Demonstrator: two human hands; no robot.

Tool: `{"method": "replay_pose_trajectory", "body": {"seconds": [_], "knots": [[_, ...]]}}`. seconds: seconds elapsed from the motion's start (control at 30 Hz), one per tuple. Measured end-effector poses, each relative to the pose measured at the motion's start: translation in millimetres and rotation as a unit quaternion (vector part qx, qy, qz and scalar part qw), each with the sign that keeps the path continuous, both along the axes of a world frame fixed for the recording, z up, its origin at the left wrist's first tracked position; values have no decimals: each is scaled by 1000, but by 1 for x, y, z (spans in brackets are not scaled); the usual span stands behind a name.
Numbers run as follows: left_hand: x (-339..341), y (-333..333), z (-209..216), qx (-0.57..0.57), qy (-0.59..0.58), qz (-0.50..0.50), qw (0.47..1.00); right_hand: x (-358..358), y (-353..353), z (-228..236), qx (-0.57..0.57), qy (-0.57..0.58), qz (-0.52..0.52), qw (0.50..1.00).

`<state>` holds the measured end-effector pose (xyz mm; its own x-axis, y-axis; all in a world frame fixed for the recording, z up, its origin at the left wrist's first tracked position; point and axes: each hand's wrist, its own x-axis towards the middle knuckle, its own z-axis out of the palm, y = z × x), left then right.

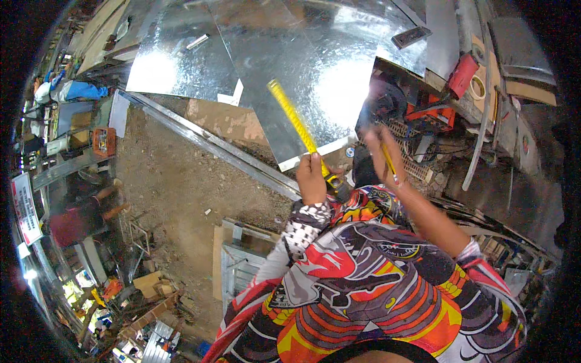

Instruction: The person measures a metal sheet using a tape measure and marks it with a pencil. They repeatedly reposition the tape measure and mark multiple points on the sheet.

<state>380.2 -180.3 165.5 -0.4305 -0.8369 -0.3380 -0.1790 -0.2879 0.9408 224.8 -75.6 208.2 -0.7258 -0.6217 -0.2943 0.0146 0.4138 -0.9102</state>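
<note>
My left hand (312, 178) is closed around the yellow blade of a tape measure (292, 114), just above its black-and-yellow case. The blade reaches up and left over a large shiny metal sheet (254, 60). My right hand (382, 151), slightly blurred, is raised just off the sheet's lower right corner. Between its fingers is a thin yellow pencil (390, 162), slanting down toward the wrist. A white strip (321, 151) runs along the sheet's near edge, close to both hands.
An angled white piece (231, 95) and a dark flat bar (411, 37) lie on the metal. Red equipment (463, 75) stands to the right. Long metal profiles (212, 142) cross the dirt floor at left. Beyond them, a person in a dark red shirt (78, 221) is at the far left.
</note>
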Motion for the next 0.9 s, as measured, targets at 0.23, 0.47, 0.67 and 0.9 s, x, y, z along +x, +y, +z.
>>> {"method": "replay_pose_trajectory", "body": {"seconds": [0.23,0.47,0.67,0.9], "knots": [[7,42,0,99,-123,85,984,31,29,-8,13,-121,189,974],[50,17,-53,122,53,326,936,-51,-1,13,133,183,443,867],[74,-19,-20,138,-17,439,888,-99,-42,28,172,116,587,783],[61,-1,-16,150,108,450,874,-87,-55,-20,146,48,581,799]]}}
